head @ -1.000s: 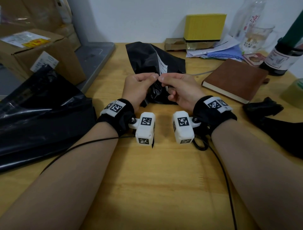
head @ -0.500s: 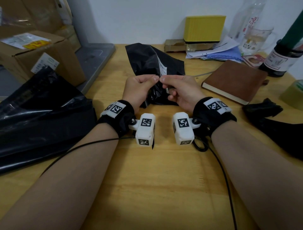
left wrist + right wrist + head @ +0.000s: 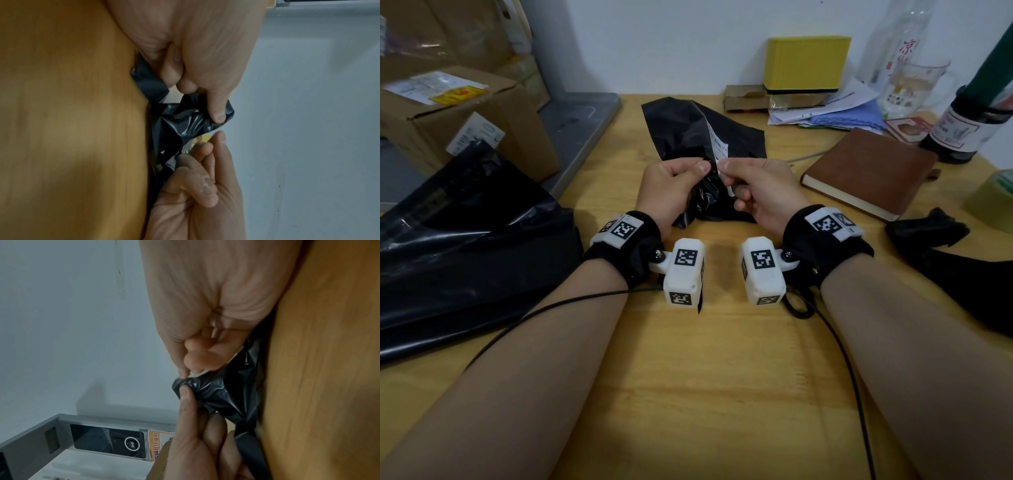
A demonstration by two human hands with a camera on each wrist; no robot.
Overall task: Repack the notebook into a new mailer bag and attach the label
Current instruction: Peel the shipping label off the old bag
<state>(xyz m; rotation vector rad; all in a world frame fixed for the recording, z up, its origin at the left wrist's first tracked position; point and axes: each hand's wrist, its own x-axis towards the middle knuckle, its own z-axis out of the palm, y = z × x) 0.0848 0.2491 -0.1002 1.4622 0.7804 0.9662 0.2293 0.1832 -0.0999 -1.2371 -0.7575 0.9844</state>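
My left hand [image 3: 671, 192] pinches the crumpled black bag [image 3: 698, 137], while my right hand [image 3: 760, 192] has a tight grip on the white label [image 3: 717, 145] edge. The brown notebook [image 3: 866, 171] sits on the bench [image 3: 705, 377] off to my right.

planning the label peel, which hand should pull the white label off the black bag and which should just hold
Right. The right hand already pinches the edge of the white label, while the left hand grips the crumpled black bag beside it, so it is likely better left anchoring the bag.
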